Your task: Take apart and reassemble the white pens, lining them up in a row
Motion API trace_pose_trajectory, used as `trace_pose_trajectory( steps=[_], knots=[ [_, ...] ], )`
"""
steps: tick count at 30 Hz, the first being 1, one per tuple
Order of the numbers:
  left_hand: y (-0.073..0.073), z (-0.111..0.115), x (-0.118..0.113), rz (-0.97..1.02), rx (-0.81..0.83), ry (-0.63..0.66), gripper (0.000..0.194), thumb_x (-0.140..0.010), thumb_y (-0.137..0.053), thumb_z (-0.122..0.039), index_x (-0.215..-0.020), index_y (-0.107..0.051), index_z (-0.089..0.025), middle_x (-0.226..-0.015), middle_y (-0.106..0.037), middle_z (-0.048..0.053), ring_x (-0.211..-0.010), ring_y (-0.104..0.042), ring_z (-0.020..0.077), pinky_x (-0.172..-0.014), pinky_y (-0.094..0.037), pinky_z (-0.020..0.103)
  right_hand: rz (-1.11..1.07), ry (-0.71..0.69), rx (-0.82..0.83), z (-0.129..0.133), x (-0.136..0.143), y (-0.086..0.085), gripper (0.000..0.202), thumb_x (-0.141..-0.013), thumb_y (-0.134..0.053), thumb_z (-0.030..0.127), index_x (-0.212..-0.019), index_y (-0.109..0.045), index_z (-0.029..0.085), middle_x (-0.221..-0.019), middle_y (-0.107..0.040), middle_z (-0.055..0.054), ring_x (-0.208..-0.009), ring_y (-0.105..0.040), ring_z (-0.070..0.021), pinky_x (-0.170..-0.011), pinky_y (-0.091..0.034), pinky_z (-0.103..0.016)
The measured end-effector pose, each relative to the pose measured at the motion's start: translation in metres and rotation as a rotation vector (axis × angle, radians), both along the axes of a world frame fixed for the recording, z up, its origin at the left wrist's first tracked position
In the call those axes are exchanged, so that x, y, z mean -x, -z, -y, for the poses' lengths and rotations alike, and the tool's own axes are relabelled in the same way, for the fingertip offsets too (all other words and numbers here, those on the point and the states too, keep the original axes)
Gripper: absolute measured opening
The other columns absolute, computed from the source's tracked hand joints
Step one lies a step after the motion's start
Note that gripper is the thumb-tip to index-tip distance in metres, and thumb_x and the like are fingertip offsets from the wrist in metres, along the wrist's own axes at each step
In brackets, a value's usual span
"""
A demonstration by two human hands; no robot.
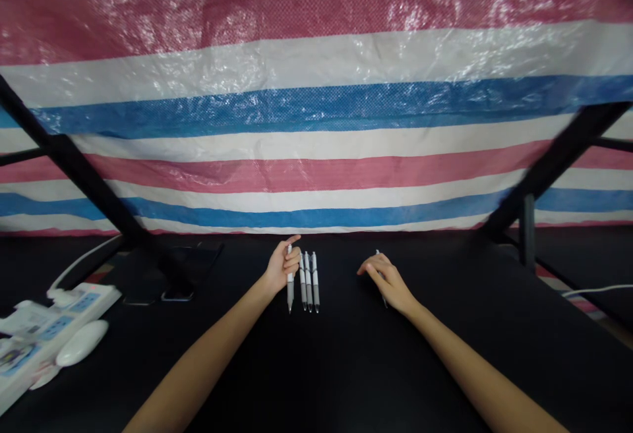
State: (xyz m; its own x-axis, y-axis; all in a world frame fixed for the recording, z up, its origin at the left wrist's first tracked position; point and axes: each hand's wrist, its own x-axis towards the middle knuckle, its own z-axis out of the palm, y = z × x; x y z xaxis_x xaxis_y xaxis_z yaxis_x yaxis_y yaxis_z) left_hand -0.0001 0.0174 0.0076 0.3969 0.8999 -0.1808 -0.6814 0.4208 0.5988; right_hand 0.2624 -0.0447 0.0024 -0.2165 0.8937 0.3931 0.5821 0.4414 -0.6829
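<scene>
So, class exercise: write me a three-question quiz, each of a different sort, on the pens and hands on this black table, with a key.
1. True or false: the left hand grips a pen.
2. How many pens lie side by side just right of that hand? A) one B) three C) six
3. What lies under the right hand?

Key
1. True.
2. B.
3. Another pen, mostly hidden; only its ends show on the table.
</scene>
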Motion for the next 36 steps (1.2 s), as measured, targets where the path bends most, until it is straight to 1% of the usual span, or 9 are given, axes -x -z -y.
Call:
trace_pose_trajectory(
  steps=[8, 14, 18, 21, 24, 28, 30, 33, 36],
  knots=[
    [0.001, -0.001, 0.000, 0.003, -0.006, 0.001, 0.015, -0.080, -0.047, -0.017, -0.090, -0.057, -0.014, -0.043, -0.021, -0.011, -0.028, -0.013, 0.0023, -0.030, 0.001, 0.014, 0.014, 0.006, -0.002, 0.000, 0.000, 0.000, 0.047, -0.091, -0.033, 0.051, -0.072, -0.064, 0.021, -0.077, -0.065, -0.004, -0.085, -0.056, -0.0211, -0.102, -0.028, -0.052],
    [0.004, -0.002, 0.003, 0.045, 0.003, 0.039, 0.015, -0.079, -0.049, -0.017, -0.090, -0.058, -0.015, -0.044, -0.023, -0.011, -0.028, -0.017, 0.0028, -0.030, -0.002, 0.014, 0.021, 0.005, 0.002, 0.000, 0.001, -0.001, 0.047, -0.091, -0.032, 0.051, -0.072, -0.064, 0.022, -0.076, -0.065, -0.004, -0.084, -0.056, -0.0212, -0.102, -0.028, -0.053],
    [0.002, -0.001, 0.002, 0.041, 0.012, 0.021, 0.013, -0.081, -0.049, -0.018, -0.089, -0.058, -0.015, -0.044, -0.023, -0.010, -0.028, -0.017, 0.0026, -0.029, -0.003, 0.014, 0.022, 0.005, -0.003, -0.001, 0.000, 0.000, 0.047, -0.091, -0.032, 0.050, -0.072, -0.064, 0.022, -0.076, -0.065, -0.003, -0.084, -0.056, -0.0208, -0.102, -0.027, -0.053],
    [0.000, 0.000, -0.001, 0.032, 0.004, -0.019, 0.013, -0.084, -0.050, -0.024, -0.087, -0.058, -0.014, -0.045, -0.025, -0.010, -0.030, -0.019, 0.0021, -0.029, -0.007, 0.013, 0.020, 0.005, -0.003, -0.001, 0.000, 0.002, 0.046, -0.091, -0.032, 0.050, -0.072, -0.064, 0.022, -0.076, -0.065, -0.003, -0.084, -0.055, -0.0208, -0.102, -0.026, -0.053],
    [-0.002, 0.002, -0.004, 0.029, -0.017, -0.053, 0.018, -0.084, -0.052, -0.030, -0.085, -0.057, -0.013, -0.048, -0.031, -0.008, -0.033, -0.026, 0.0024, -0.031, -0.016, 0.013, 0.019, 0.005, -0.003, -0.001, 0.001, 0.002, 0.047, -0.091, -0.032, 0.050, -0.072, -0.064, 0.022, -0.076, -0.064, -0.003, -0.084, -0.055, -0.0207, -0.103, -0.026, -0.053],
    [-0.001, 0.002, -0.007, -0.027, -0.045, -0.154, 0.012, -0.078, -0.058, -0.020, -0.088, -0.058, -0.013, -0.059, -0.049, -0.002, -0.045, -0.044, 0.0054, -0.044, -0.037, 0.015, 0.018, 0.009, -0.001, 0.000, 0.001, 0.001, 0.047, -0.091, -0.032, 0.051, -0.071, -0.064, 0.022, -0.075, -0.064, -0.003, -0.083, -0.056, -0.0206, -0.103, -0.027, -0.052],
    [0.000, 0.001, -0.008, -0.080, -0.080, -0.245, 0.020, -0.073, -0.059, -0.010, -0.092, -0.059, -0.014, -0.067, -0.058, 0.001, -0.054, -0.053, 0.0079, -0.055, -0.044, 0.018, 0.014, 0.008, 0.000, 0.000, 0.001, 0.001, 0.048, -0.091, -0.032, 0.052, -0.071, -0.064, 0.022, -0.075, -0.064, -0.003, -0.083, -0.056, -0.0207, -0.103, -0.026, -0.052],
    [0.003, 0.000, -0.010, -0.157, -0.135, -0.350, 0.034, -0.065, -0.060, 0.001, -0.095, -0.061, -0.014, -0.079, -0.065, 0.004, -0.070, -0.062, 0.0113, -0.068, -0.047, 0.021, 0.007, 0.006, 0.005, -0.001, 0.001, 0.001, 0.048, -0.090, -0.032, 0.052, -0.071, -0.064, 0.022, -0.076, -0.064, -0.004, -0.084, -0.056, -0.0212, -0.102, -0.026, -0.053],
    [0.008, 0.000, -0.013, -0.228, -0.204, -0.399, 0.047, -0.058, -0.057, 0.009, -0.097, -0.064, -0.016, -0.095, -0.067, 0.006, -0.092, -0.062, 0.0140, -0.079, -0.045, 0.021, 0.006, 0.009, 0.004, -0.001, 0.001, 0.002, 0.047, -0.091, -0.033, 0.051, -0.072, -0.064, 0.022, -0.076, -0.064, -0.004, -0.085, -0.055, -0.0213, -0.102, -0.027, -0.052]
  ],
)
